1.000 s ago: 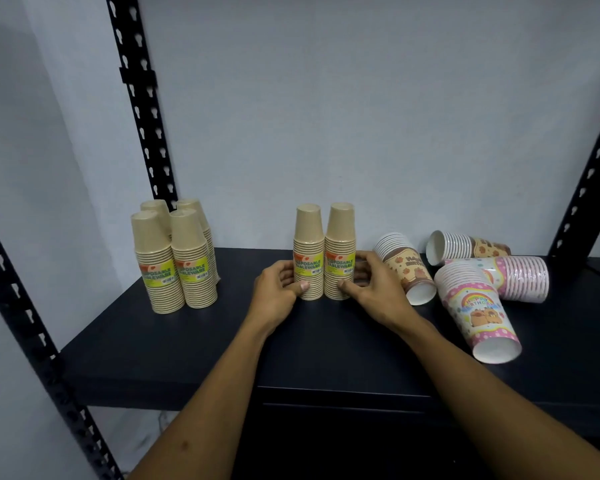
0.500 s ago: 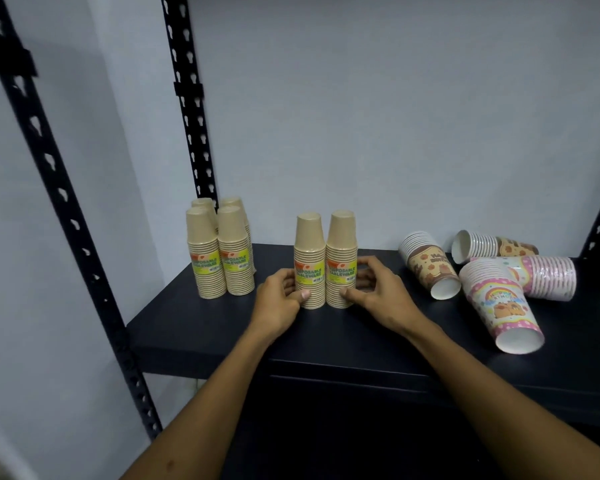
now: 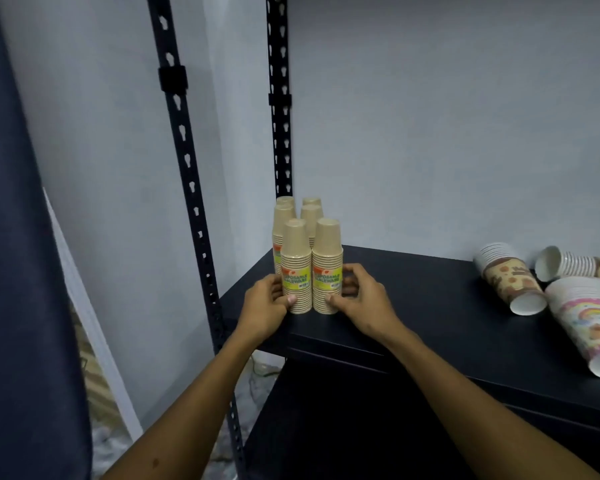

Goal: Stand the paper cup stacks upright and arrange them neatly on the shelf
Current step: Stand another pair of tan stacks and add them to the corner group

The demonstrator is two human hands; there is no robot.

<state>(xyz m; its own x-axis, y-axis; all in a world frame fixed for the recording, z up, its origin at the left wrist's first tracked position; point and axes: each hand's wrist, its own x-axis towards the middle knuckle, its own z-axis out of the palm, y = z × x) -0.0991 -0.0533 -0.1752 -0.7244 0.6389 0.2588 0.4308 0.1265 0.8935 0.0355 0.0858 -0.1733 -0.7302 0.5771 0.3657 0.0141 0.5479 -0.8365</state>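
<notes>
Left hand (image 3: 264,308) and right hand (image 3: 357,299) clasp two upright tan paper cup stacks (image 3: 310,268) between them — fingers curled round the sides, thumbs in front — on the black metal shelf (image 3: 430,306).

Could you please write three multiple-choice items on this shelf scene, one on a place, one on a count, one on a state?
1. Where do the brown cup stacks stand on the shelf?
A. At its left end
B. In its middle
C. At its far right end

2. How many brown cup stacks stand upright?
A. Two
B. Four
C. Six

3. How do the printed cup stacks lie?
A. Upright
B. On their sides
C. Held in the air

Key:
1 A, they stand by the left uprights.
2 C, three rows of two show.
3 B, their open mouths face sideways; the left hand and right hand hold only the front brown pair.
</notes>
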